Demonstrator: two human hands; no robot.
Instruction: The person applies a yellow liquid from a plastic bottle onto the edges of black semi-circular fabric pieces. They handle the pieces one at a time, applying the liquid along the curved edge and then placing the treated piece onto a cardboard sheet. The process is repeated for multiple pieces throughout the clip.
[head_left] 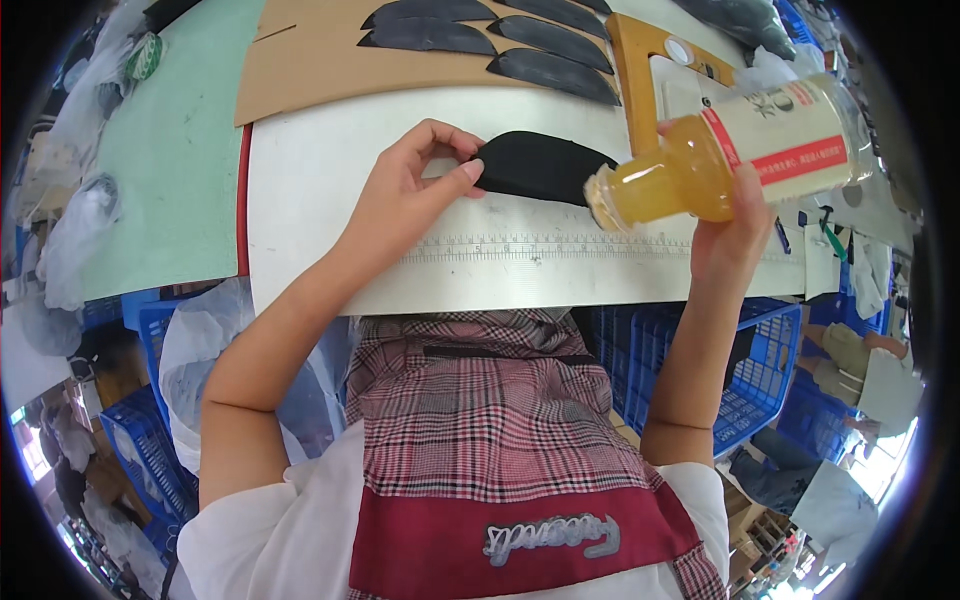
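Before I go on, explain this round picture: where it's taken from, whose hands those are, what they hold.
There is no robot, only a person working bare-handed. The one picture comes from a wide fisheye camera on that person's head, looking down, so straight edges bend. The left hand pinches one end of a black piece. The right hand grips a tilted bottle, its neck by the piece's other end; I can't tell if they touch. On the table lie a ruler and cardboard bearing dark pieces.

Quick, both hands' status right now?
Left hand: closed, pinching the black curved piece at its left end.
Right hand: closed, holding the tilted bottle.
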